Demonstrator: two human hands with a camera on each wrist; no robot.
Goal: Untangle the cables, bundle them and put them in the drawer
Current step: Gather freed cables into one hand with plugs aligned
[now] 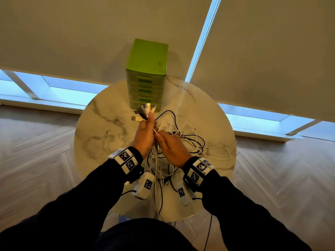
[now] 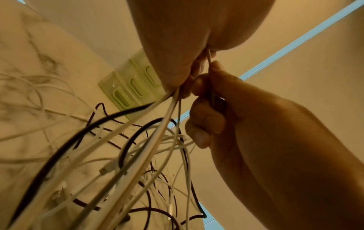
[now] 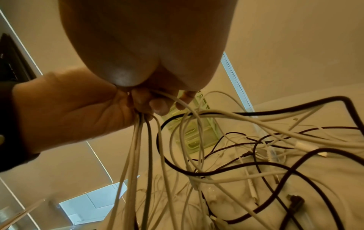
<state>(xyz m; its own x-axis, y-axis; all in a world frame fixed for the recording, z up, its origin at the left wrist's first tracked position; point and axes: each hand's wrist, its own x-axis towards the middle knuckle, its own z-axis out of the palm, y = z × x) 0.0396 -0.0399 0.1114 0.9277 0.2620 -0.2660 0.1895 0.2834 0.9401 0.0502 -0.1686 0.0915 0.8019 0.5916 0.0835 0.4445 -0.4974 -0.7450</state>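
Note:
A tangle of white and black cables (image 1: pixel 183 142) lies on the round marble table (image 1: pixel 101 134). My left hand (image 1: pixel 145 132) is raised above it and grips several cable ends in a fist, their USB plugs (image 1: pixel 143 112) fanning out above the fingers. From that fist the cable strands (image 2: pixel 153 124) hang down to the heap. My right hand (image 1: pixel 169 145) sits just right of the left and pinches one white cable (image 3: pixel 183 102) close beneath the fist. The green drawer unit (image 1: pixel 146 77) stands at the table's far edge, all drawers closed.
Loose cables (image 3: pixel 275 147) spread over the right half of the table, some trailing off the near edge towards me. Bare marble (image 1: pixel 101 116) shows on the left. Behind the drawer unit hang roller blinds over low windows. Wooden floor surrounds the table.

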